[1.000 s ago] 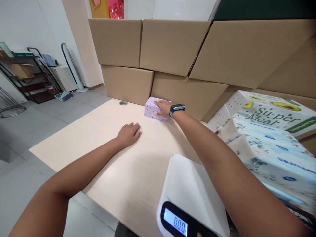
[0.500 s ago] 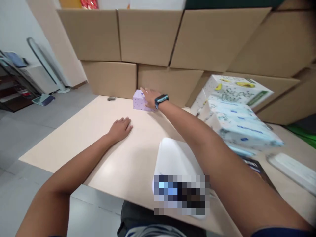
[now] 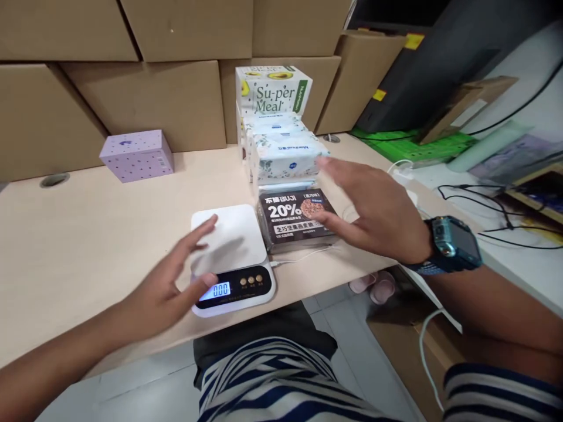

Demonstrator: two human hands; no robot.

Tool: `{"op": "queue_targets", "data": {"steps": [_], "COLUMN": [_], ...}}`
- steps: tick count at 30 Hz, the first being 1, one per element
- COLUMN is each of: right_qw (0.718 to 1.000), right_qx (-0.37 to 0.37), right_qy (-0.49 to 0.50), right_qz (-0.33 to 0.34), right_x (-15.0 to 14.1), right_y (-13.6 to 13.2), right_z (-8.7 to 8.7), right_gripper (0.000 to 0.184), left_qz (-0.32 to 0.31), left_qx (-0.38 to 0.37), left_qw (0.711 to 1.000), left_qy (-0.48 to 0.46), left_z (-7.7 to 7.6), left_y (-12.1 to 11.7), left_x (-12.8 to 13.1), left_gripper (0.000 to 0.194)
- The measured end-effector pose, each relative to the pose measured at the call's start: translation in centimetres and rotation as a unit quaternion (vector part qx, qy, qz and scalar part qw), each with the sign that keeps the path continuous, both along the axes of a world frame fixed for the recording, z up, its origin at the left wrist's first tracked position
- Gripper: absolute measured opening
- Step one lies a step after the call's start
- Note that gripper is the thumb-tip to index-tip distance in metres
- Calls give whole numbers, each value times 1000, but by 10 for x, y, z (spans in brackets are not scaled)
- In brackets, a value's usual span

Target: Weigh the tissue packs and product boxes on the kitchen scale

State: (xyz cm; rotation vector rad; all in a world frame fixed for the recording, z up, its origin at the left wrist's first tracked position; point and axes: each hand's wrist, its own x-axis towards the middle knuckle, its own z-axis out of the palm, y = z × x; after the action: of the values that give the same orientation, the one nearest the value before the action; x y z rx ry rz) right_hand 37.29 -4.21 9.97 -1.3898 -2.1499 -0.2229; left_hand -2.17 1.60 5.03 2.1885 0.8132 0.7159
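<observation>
My left hand [image 3: 171,281] hovers over the left side of a white digital scale [image 3: 233,234], thumb and fingers apart, holding nothing. The scale's lit display reads 0.00. Beside the scale on its right lies a dark box [image 3: 285,228] marked 20%. My right hand [image 3: 373,205], with a watch on the wrist, is at that box's right side, thumb and fingers spread; whether it touches the box I cannot tell. Right behind the dark box are light-blue tissue packs [image 3: 285,155] in a row, and a white Su-per Meal box [image 3: 275,88] stands at the back.
A lilac dotted box [image 3: 138,155] sits at the back left of the table [image 3: 109,234], near a round cable hole [image 3: 55,180]. Cardboard boxes [image 3: 145,105] line the back. Cables [image 3: 505,217] and a green crate [image 3: 396,149] are on the right. A thin white cord reaches the scale.
My view has turned to the right. My right hand has left the lilac box and come over to the dark box. My left hand has moved from the bare table to above the scale.
</observation>
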Motion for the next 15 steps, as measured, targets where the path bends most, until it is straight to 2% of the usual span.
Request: {"op": "queue_targets", "data": {"steps": [1,3,5,7,11,13,15], "right_qw": [994,963,936,926,911,905,902], "right_qx": [-25,-88,-139,-175,-233,-220,-167], "right_qy": [76,204,269,277,295,328,367], "right_qz": [-68,-154,-182,-187,-169,-155,-153], "right_x": [16,37,45,45,41,40,39], "right_y": [-7,-15,-21,-27,-31,-29,-28], "right_z": [-19,-50,-68,-76,-83,-86,-87], "right_gripper": [89,109,116,116,113,111,106], "left_qz": [-43,-82,-80,-66,-39,-32,-29], "left_qx": [-111,-306,-413,-455,-484,-490,-496], "left_qw": [993,948,905,884,870,868,866], "left_qy": [-8,-31,-60,-82,-88,-75,-56], "left_z": [6,17,27,34,42,44,44], "left_y": [-11,-20,-15,-7,0,-4,-10], "left_x": [16,46,73,97,131,140,144], "left_gripper": [75,74,71,66,45,40,40]}}
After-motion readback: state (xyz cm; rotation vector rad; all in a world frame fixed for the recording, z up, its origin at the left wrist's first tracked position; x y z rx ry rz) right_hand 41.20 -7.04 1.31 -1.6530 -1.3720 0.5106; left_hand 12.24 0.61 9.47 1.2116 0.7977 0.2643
